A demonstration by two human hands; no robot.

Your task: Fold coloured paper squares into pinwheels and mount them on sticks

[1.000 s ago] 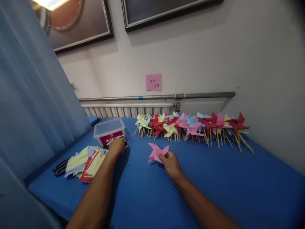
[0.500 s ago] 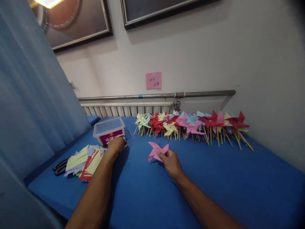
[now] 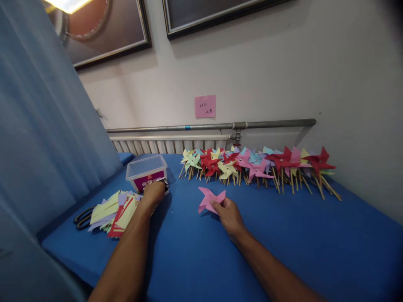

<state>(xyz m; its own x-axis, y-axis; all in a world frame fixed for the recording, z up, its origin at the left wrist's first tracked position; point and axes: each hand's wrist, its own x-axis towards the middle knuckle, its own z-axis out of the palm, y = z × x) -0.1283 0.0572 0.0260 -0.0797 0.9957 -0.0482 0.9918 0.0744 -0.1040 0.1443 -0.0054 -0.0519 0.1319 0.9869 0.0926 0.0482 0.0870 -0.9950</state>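
Hardly anything moved, so the pink pinwheel point(image 3: 206, 199) waits, pinched in the right hand point(image 3: 232, 217), but I can't tell what the left hand point(image 3: 153, 193) does by the tub point(image 3: 149, 178)

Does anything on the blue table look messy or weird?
Yes, the paper pile: its pieces lie at mixed angles, with black handles poking out on its left. The pink pinwheel in the right hand shows no tear.

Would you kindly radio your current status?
Right hand pinching pink paper pinwheel. Left hand in front of clear plastic box, grip hidden. No visible obstruction.
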